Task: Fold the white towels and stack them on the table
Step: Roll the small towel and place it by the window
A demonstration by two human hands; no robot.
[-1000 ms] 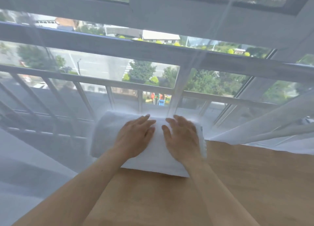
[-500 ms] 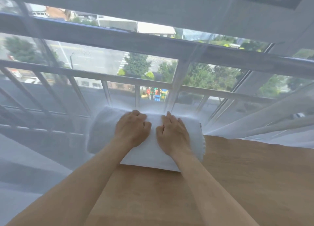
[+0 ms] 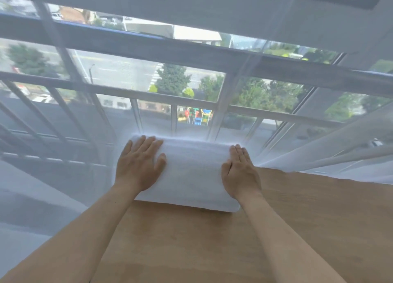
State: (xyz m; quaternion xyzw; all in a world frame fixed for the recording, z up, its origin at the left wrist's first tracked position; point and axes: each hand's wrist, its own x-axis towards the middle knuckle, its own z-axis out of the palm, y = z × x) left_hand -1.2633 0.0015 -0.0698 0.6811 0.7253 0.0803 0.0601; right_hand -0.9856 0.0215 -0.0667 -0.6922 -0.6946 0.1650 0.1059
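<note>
The folded white towel (image 3: 191, 174) lies at frame centre on the wooden worktop (image 3: 297, 229). Left hand (image 3: 139, 166) and right hand (image 3: 240, 172) press flat on its ends, each grip spread, fingers straight.

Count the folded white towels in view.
1: a folded white terry towel lies at the wooden table's far edge, under both flat hands; whether it is a stack of several cannot be told.

A thick, white terry towel (image 3: 192, 174), folded into a plump rectangle (edges soft and rounded), lies flat at the far edge of a light wooden table (image 3: 297, 229), against sheer curtain.
</note>
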